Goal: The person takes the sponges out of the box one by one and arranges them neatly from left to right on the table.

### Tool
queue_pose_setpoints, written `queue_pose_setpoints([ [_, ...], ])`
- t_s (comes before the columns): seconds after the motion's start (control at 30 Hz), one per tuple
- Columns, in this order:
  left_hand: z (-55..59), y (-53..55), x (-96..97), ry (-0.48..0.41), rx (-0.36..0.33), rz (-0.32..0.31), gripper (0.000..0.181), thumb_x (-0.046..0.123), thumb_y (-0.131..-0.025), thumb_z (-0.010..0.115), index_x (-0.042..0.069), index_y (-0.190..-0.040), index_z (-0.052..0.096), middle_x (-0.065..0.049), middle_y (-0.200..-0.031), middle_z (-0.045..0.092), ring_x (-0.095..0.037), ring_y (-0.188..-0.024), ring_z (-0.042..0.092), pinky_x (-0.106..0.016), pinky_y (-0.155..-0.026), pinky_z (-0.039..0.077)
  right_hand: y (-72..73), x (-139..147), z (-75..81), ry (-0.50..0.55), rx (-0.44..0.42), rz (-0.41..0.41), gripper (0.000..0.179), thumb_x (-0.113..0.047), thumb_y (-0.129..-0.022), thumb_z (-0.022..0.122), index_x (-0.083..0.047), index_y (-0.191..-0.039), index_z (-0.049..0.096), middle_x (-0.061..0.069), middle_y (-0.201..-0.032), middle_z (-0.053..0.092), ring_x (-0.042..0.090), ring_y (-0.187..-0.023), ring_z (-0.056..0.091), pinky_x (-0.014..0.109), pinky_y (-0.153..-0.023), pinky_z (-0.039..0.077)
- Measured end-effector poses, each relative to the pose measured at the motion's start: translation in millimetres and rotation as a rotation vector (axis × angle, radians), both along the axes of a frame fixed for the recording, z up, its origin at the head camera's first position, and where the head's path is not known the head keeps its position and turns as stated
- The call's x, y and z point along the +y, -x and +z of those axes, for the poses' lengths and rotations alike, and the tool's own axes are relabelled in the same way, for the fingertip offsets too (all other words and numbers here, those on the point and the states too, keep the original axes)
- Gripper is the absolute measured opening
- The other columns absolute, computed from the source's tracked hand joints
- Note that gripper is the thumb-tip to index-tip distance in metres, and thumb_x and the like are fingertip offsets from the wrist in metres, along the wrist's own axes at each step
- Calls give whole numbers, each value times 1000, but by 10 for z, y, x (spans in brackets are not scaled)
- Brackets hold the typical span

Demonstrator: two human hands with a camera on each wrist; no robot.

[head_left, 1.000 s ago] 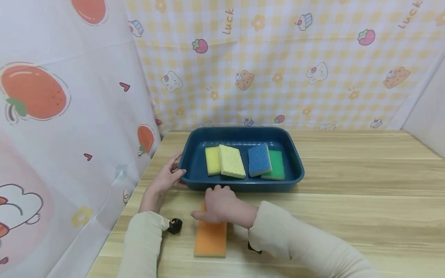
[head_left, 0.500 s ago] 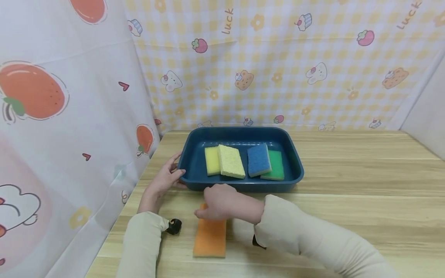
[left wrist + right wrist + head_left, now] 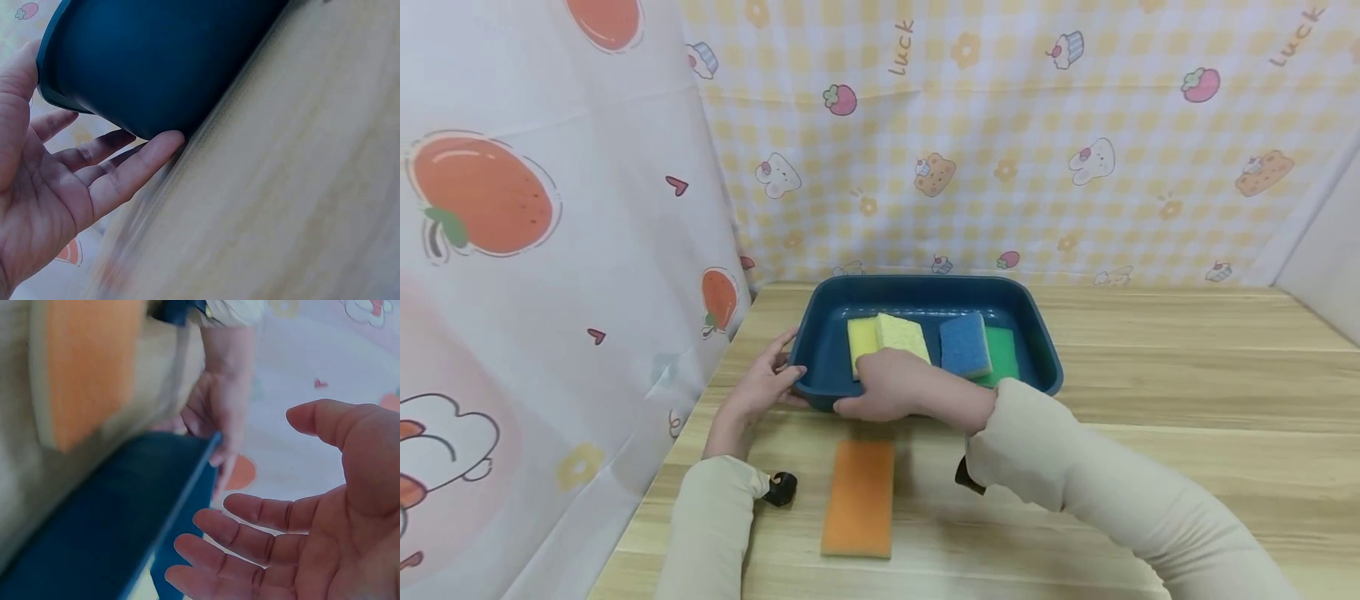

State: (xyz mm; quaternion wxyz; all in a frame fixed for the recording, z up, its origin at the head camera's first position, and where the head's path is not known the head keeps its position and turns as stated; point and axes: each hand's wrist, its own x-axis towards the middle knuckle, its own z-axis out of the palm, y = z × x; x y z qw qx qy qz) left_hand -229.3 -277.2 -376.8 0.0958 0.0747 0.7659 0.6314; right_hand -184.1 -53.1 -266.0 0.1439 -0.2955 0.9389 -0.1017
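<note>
The blue tray [image 3: 925,290] sits on the wood-patterned surface [image 3: 1165,400] with 4 sponges inside it. In its left half, a pale yellow sponge [image 3: 904,333] partly overlaps a yellow sponge [image 3: 861,335]; in its right half, a blue sponge [image 3: 965,346] leans over the edge of a green sponge [image 3: 1002,352]. The left hand [image 3: 763,382] has its grip on the tray's left end, thumb at the rim and fingers against the outer wall, the lowest fingertip close to the surface. The right hand [image 3: 889,385] is over the tray's near rim, hiding part of the pale yellow sponge in the head view; the right wrist view shows its grip loose, thumb apart and fingers extended, holding nothing. An orange sponge [image 3: 861,498] lies flat on the surface in front of the tray, apart from it and from both hands. Pale sleeves [image 3: 707,521] cover the forearms, and a black device [image 3: 782,489] shows at the left cuff. A yellow checked cloth [image 3: 970,167] hangs behind the tray, and a white cloth [image 3: 617,183] with fruit prints hangs at the left.
</note>
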Motion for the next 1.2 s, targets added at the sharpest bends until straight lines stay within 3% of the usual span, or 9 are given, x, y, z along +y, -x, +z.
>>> queue_pose_setpoints([
  [0.17,-4,0,6,-4,-7,5,65,7,-91,45,22,-145,13,-29,-133,31,-39,-94,56,-47,-69,53,121,51,117,39,3,0,40,-43,-84,57,-10,-62,53,-1,-51,40,14,-48,41,23,-45,32],
  [0.4,-22,10,5,-19,3,-1,65,6,-90,45,21,-145,14,-30,-132,32,-35,-88,59,-47,-67,53,316,108,169,89,-49,-23,39,-40,-86,56,-6,-68,52,-1,-53,37,13,-47,36,23,-45,28],
  [0.57,-36,12,-1,-26,-9,-7,65,5,-91,44,22,-145,13,-30,-132,31,-34,-87,60,-47,-66,53,467,129,171,92,-95,-62,44,-41,-87,54,-12,-57,40,-2,-50,28,11,-42,26,23,-42,25],
  [0.77,-28,-5,1,-26,-2,-9,65,7,-90,45,23,-145,14,-29,-133,31,-36,-92,58,-47,-67,53,618,144,179,95,-143,-128,50,-43,-87,52,-15,-51,34,-3,-47,22,11,-39,20,26,-41,30],
  [0.97,-34,-14,1,-34,44,-40,67,11,-88,47,19,-145,14,-34,-131,29,-34,-90,59,-46,-65,53,757,160,133,114,-163,-134,53,-41,-88,52,-15,-47,31,-3,-47,20,11,-40,15,25,-41,20],
  [1.2,-8,6,7,-37,-1,1,66,6,-88,44,23,-145,15,-28,-132,32,-38,-94,56,-47,-66,53,946,144,74,123,-153,-137,50,-41,-88,51,-14,-51,32,-3,-49,21,11,-43,16,25,-44,21],
])
